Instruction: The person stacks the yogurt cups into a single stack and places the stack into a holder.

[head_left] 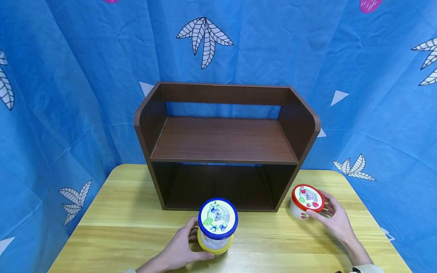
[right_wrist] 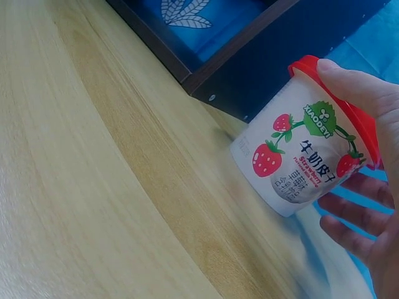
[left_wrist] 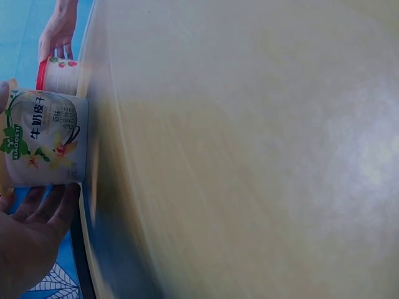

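One blue-lidded tub atop yellow-lidded tub, midway between side edges of desk; left hand grips lower one, likely steadying both. Right hand grips red-lidded tub near right edge, probably for control.

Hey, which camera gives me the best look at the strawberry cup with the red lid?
The right wrist view: the strawberry cup appears large there, its printed front facing the camera and readable. The head view looks down mainly on its red lid, with a little white side showing. The left wrist view shows it small, in the background.
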